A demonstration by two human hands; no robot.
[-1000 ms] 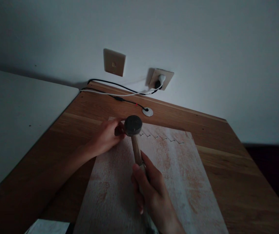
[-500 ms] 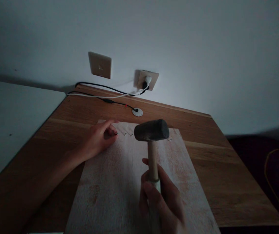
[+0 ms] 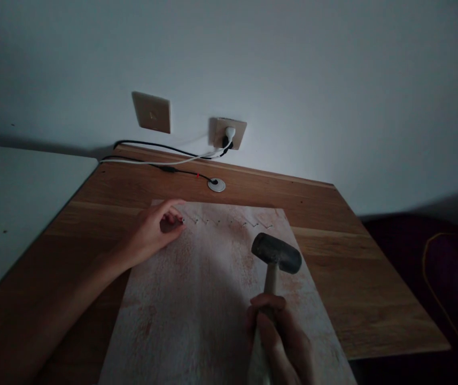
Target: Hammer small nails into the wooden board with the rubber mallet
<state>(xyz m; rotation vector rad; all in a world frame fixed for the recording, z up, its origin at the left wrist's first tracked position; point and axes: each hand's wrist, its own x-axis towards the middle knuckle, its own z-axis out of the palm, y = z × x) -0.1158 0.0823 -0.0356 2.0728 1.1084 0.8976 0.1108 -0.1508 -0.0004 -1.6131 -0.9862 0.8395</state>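
A pale, worn board [image 3: 212,299] lies on the wooden table [image 3: 352,278]. A row of small nails or staples [image 3: 229,221] runs along the board's far edge. My left hand [image 3: 154,230] rests at the board's far left corner, fingers pinched on something tiny at the left end of that row. My right hand [image 3: 279,339] is wrapped round the wooden handle of a rubber mallet [image 3: 276,253], whose dark head hovers low over the right side of the board, clear of the left hand.
Black and white cables [image 3: 160,158] trail from a wall socket [image 3: 227,132] across the table's back edge to a round grommet [image 3: 216,185]. A blank wall plate [image 3: 151,112] is left of the socket. A white surface [image 3: 16,198] adjoins on the left; dark floor lies to the right.
The mallet head has swung away from my left hand's fingertips, to the right and down toward me. My left hand has stayed pinched at the board's far left corner. The view shifted right.
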